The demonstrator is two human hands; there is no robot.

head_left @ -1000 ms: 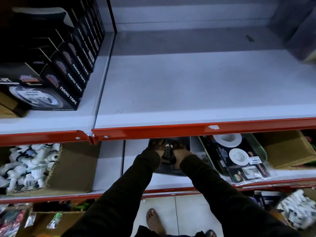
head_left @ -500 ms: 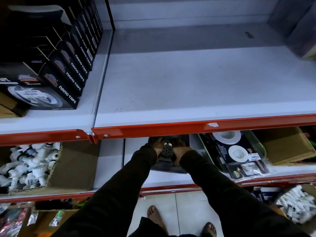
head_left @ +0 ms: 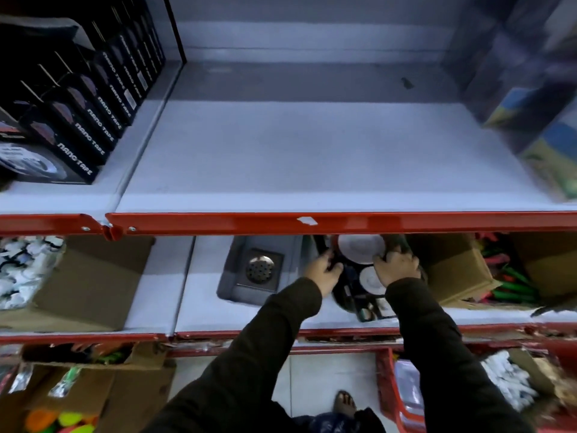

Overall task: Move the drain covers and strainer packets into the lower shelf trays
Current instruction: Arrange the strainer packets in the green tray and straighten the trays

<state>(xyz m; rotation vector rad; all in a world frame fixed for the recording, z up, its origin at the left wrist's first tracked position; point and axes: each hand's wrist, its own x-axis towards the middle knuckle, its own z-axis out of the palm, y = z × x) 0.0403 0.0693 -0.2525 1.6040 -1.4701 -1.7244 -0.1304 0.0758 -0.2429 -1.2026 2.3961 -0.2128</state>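
Note:
A square metal drain cover (head_left: pixel 260 270) lies in a grey tray (head_left: pixel 227 281) on the lower shelf, with nothing touching it. To its right sits a stack of black strainer packets (head_left: pixel 362 252) showing white round strainers. My left hand (head_left: pixel 323 271) curls around the stack's left edge. My right hand (head_left: pixel 396 267) grips its right edge. The back of the stack is hidden under the red shelf lip (head_left: pixel 312 222).
The upper shelf (head_left: pixel 296 157) is bare in the middle, with black nano tape boxes (head_left: pixel 84 120) at its left and blurred boxes at its right. Cardboard boxes (head_left: pixel 452 273) flank the trays on the lower shelf. More boxes and a red bin (head_left: pixel 390 398) stand below.
Both hands have let go of the drain cover in the grey tray and moved right onto the strainer packets. The view has shifted right as well.

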